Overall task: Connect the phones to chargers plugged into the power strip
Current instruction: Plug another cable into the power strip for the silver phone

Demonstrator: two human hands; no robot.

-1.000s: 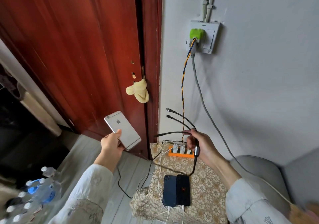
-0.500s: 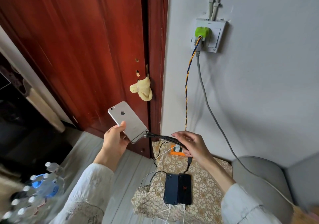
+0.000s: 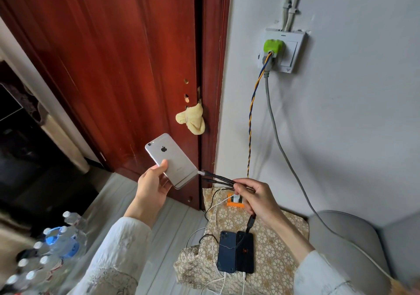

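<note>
We are holding the silver iPhone (image 3: pixel 171 163) up in our left hand (image 3: pixel 152 184), port facing right, while our right hand (image 3: pixel 255 198) is pinching the braided multi-head cable (image 3: pixel 218 178) to steer a plug in.

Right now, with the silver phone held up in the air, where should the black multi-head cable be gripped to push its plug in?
Pinch the black cable just behind the plug head touching the silver phone, coming from the right along the phone's length. The right hand holds it further back, where the branches flex.
</note>
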